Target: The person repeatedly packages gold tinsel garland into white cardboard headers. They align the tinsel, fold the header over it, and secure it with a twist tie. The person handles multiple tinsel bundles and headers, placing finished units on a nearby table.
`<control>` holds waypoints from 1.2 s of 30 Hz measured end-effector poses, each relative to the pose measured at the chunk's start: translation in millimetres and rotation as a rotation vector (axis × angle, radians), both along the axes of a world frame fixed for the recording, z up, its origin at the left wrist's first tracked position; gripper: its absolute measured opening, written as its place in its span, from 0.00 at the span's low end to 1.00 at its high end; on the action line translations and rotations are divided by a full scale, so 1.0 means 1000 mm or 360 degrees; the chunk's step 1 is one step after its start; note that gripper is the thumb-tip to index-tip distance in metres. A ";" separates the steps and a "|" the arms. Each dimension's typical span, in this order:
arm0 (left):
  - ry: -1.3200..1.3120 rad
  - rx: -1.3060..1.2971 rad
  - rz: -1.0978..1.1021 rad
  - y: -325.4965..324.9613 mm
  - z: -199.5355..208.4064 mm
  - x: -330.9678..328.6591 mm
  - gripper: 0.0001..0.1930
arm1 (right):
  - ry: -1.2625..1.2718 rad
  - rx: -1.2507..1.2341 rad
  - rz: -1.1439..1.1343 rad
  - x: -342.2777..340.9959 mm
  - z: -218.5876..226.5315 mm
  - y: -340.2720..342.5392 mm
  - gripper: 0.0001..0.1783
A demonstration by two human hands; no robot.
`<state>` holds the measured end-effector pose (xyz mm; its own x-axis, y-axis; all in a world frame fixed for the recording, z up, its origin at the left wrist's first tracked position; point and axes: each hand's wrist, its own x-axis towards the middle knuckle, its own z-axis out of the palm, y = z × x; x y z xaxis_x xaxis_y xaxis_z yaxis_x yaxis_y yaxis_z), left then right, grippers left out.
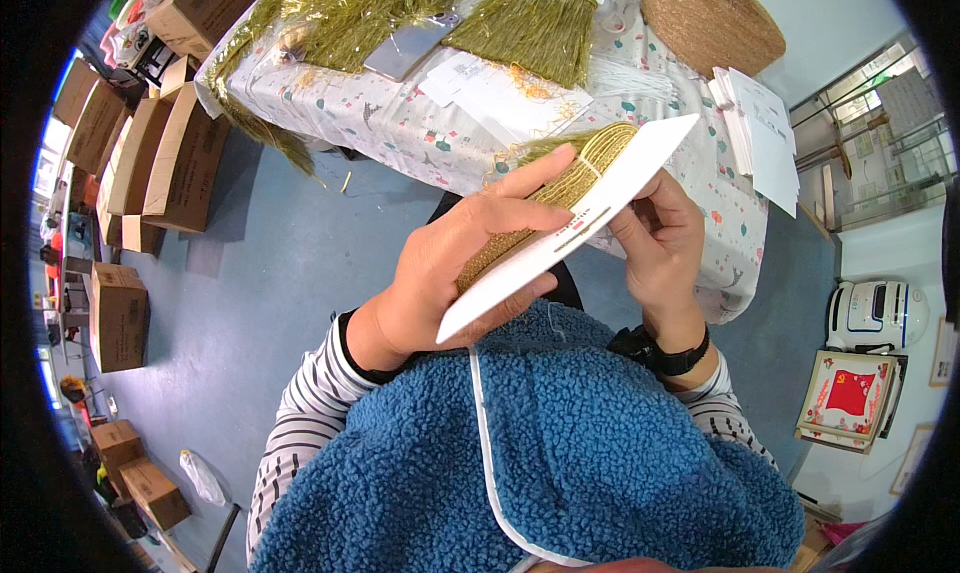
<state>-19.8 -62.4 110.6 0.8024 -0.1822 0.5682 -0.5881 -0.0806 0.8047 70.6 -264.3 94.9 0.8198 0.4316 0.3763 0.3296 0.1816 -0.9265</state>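
My left hand [440,248] is closed around a stiff white card [520,281] and the gold fringe trim [585,168] lying flat along it. The card is tilted, its right end raised. A thin pale tie runs across the trim near that end. My right hand [665,238] is at the card's lower right edge, thumb and fingers pinched together. What those fingers hold, if anything, is hidden. Both hands are above my lap, in front of the table's near edge.
On the table with a patterned cloth [385,123] lie olive-gold fringe bundles [530,28], a phone [410,48], loose white papers [500,98] and a stack of white cards [755,133]. A big brown yarn cone [715,18] stands at the back right. Cardboard boxes [185,163] line the left.
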 end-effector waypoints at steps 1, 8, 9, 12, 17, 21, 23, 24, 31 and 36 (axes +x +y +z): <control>-0.0016 -0.0008 0.0037 -0.001 0.000 0.000 0.23 | -0.0017 -0.0004 0.0005 0.001 0.000 -0.001 0.04; 0.0002 0.0037 0.0004 0.002 -0.001 0.000 0.23 | -0.0119 0.0084 0.0061 0.003 -0.004 -0.001 0.04; 0.0022 0.0052 -0.0042 0.003 -0.002 0.000 0.22 | -0.0144 0.0059 0.0040 0.003 -0.004 -0.001 0.04; 0.0154 -0.0239 -0.0118 0.001 -0.004 0.001 0.22 | -0.0243 -0.0017 -0.0032 0.003 -0.002 -0.001 0.04; 0.0155 -0.0289 -0.0135 0.003 -0.007 0.003 0.21 | -0.0365 -0.0031 -0.0065 0.004 0.000 -0.001 0.06; 0.0206 -0.0393 -0.0183 0.001 -0.009 0.003 0.20 | -0.0247 -0.0001 -0.0061 0.002 0.000 -0.001 0.07; 0.0190 -0.0387 -0.0194 0.002 -0.010 0.003 0.20 | -0.0219 0.0039 -0.0058 0.002 -0.001 0.000 0.07; 0.0186 -0.0385 -0.0204 0.002 -0.010 0.004 0.20 | -0.0223 0.0045 -0.0053 0.002 -0.001 0.000 0.07; 0.0157 -0.0366 -0.0214 0.003 -0.010 0.005 0.21 | -0.0060 0.0104 -0.0004 0.002 -0.004 0.000 0.05; 0.0259 -0.0367 -0.0195 0.002 -0.009 0.002 0.23 | -0.0003 0.0091 0.0126 0.007 -0.006 -0.003 0.05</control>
